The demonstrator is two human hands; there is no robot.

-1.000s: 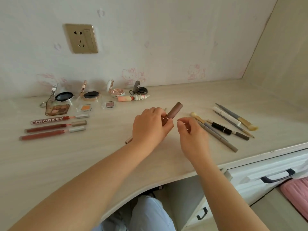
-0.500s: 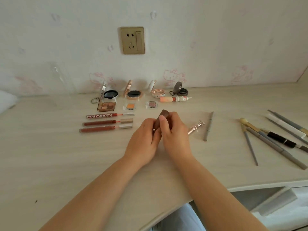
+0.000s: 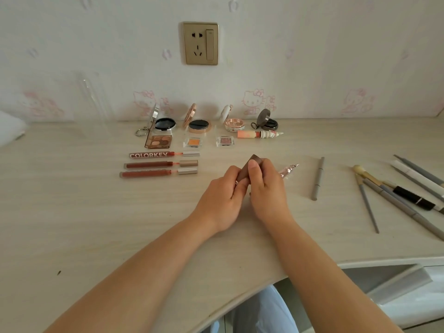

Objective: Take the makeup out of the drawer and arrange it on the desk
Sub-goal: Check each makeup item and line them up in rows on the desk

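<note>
Setting: a pale wood-grain desk [image 3: 72, 212] against a wall with a gold wall socket [image 3: 200, 43], seen from above the person's own arms.
Left hand: the left hand [image 3: 224, 188] curls its fingers round the lower end of a brown tube [image 3: 248, 168], gripping it.
Right hand: the right hand [image 3: 265, 186] pinches the tube's upper part, thumb on the front face.
Task item: the brown tube, lipstick or similar, is held just above the desk centre, tilted away from the viewer, both hands on it.
Just behind the right hand: a rose-gold ornate wand [image 3: 288, 170] lies on the desk, partly hidden.
Risk, judged: if the hands pull the tube apart sharply, cap or base could slip and roll into the neat rows; the right hand could also knock the wand lying close behind it.
Risk, judged: setting the tube down askew would break the line of lip glosses nearby.
Count, compacts: four open round compacts [image 3: 199, 124] along the wall.
Count, palettes: one eyeshadow palette [image 3: 159, 141], two small single-shade pans [image 3: 192, 142].
Count, lip glosses: three long tubes [image 3: 158, 164] in parallel, one reading COLORKEY.
Count, other: one peach striped tube [image 3: 258, 134]; one grey pencil [image 3: 317, 179] alone.
Count, brushes and pencils: a loose cluster at the right edge [image 3: 394, 193], roughly seven, overlapping, so the exact number is uncertain.
</note>
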